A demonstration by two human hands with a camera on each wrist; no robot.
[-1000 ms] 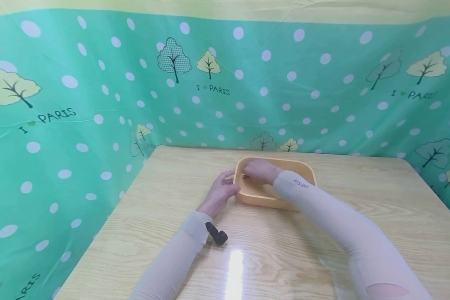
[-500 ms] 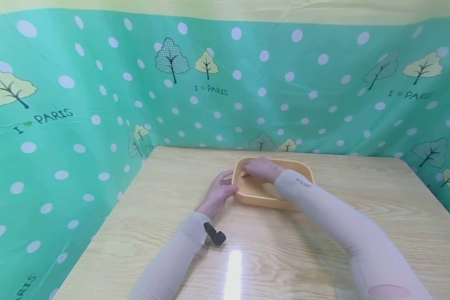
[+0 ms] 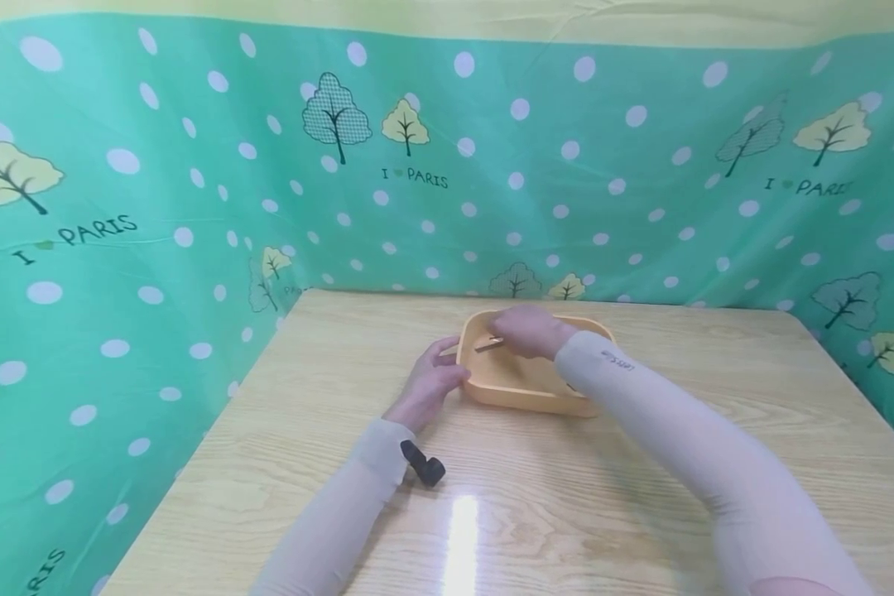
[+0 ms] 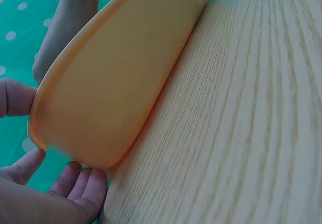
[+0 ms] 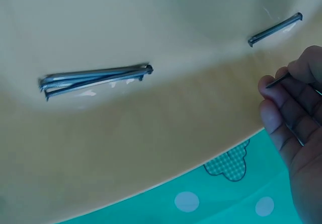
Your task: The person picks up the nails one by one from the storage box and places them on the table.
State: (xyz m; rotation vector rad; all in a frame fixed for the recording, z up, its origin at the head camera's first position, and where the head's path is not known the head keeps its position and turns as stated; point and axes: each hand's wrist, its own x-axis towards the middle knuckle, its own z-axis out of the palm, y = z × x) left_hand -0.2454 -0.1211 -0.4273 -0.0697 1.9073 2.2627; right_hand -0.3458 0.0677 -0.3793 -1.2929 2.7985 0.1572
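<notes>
A light-orange plastic basin point(image 3: 525, 401) stands on the wooden table. At its left end my left hand point(image 3: 426, 387) grips it, thumb on one side of the corner and fingers on the other; the left wrist view shows the thumb against the rim point(image 4: 36, 118) and fingertips touching the outer wall. Reaching inside, my right hand point(image 3: 529, 329) pinches a thin dark nail point(image 5: 277, 80) between thumb and fingers, most of it hidden. Further nails lie on the basin's floor: a bundle of several nails point(image 5: 95, 80) and a smaller group point(image 5: 275, 29) close to the hand.
The wood-grain table point(image 3: 328, 364) reaches out on both sides of the basin. A green dotted curtain point(image 3: 417, 207) hangs behind and to the left. A black clip-like mount point(image 3: 423, 463) sits at my left wrist.
My right hand has risen slightly and shifted right inside the basin, and more of a nail now shows beside its fingers. The left hand keeps its place on the basin.
</notes>
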